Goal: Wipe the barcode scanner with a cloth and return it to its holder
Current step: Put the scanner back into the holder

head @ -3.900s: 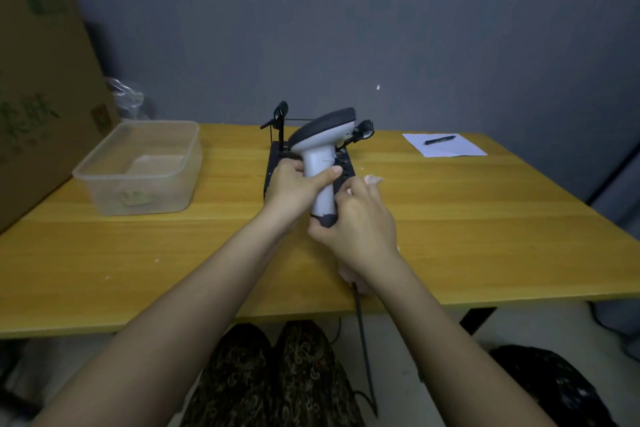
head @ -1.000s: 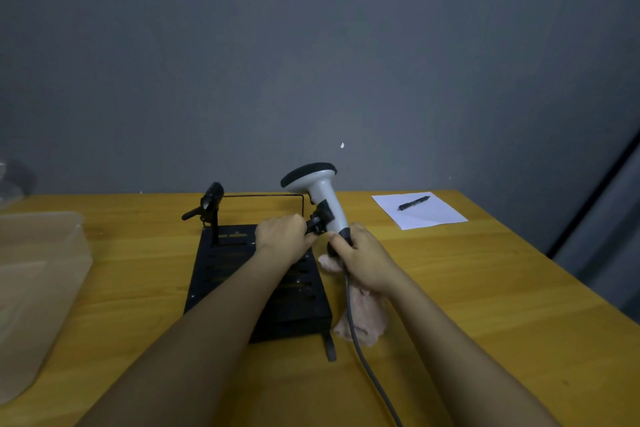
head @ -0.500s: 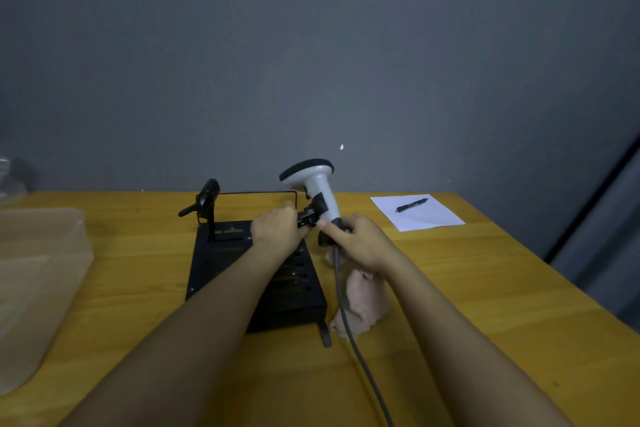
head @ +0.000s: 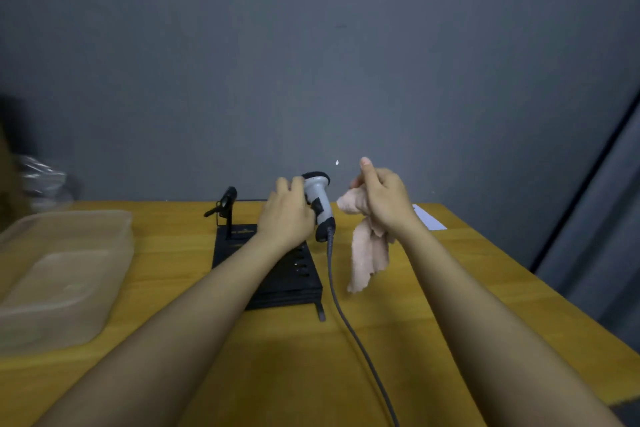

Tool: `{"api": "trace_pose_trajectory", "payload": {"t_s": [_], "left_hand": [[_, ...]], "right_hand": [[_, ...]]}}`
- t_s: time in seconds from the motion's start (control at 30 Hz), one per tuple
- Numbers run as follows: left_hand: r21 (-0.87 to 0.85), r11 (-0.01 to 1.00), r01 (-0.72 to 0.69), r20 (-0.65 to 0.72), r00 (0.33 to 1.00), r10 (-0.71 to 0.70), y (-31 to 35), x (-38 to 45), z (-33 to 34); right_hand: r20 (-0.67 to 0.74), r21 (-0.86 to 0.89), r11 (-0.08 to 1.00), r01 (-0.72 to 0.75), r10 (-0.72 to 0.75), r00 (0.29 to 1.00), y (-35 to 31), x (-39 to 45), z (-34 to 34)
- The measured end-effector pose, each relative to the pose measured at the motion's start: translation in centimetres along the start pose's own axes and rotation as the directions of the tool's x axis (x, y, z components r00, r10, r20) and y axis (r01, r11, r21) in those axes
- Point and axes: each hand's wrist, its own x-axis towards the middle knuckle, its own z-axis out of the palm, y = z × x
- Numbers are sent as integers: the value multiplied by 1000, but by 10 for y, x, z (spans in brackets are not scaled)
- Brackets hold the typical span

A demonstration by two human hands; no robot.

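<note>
The white and black barcode scanner (head: pixel 320 203) stands upright at the right rear of its black holder (head: pixel 277 274), its grey cable (head: pixel 349 319) trailing toward me. My left hand (head: pixel 285 215) wraps the scanner's handle and head from the left. To the right of the scanner my right hand (head: pixel 382 199) is raised above the table, closed on a pale pink cloth (head: pixel 367 253) that hangs down from it, apart from the scanner. The holder's clamp under my left hand is hidden.
A clear plastic tub (head: pixel 59 274) sits at the left on the wooden table (head: pixel 485 288). A white sheet of paper (head: pixel 429 220) lies behind my right wrist. A black clip on a stalk (head: pixel 225 203) rises at the holder's back left. Grey wall behind.
My right hand let go of the scanner's handle and lifted the pink cloth off the table. My left hand shifted from the holder's clamp onto the scanner.
</note>
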Motion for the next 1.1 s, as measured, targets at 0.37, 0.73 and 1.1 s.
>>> {"api": "trace_pose_trajectory", "payload": {"t_s": [0.37, 0.73, 1.1], "left_hand": [[-269, 949, 163, 407, 912, -41, -38, -79, -121], [-656, 725, 212, -19, 955, -297, -100, -105, -185], [-624, 707, 331, -72, 877, -475, -176, -113, -216]], "right_hand": [[30, 366, 930, 40, -55, 998, -122, -25, 69], [495, 470, 879, -79, -188, 848, -161, -87, 137], [417, 500, 865, -35, -206, 885, -174, -86, 240]]}}
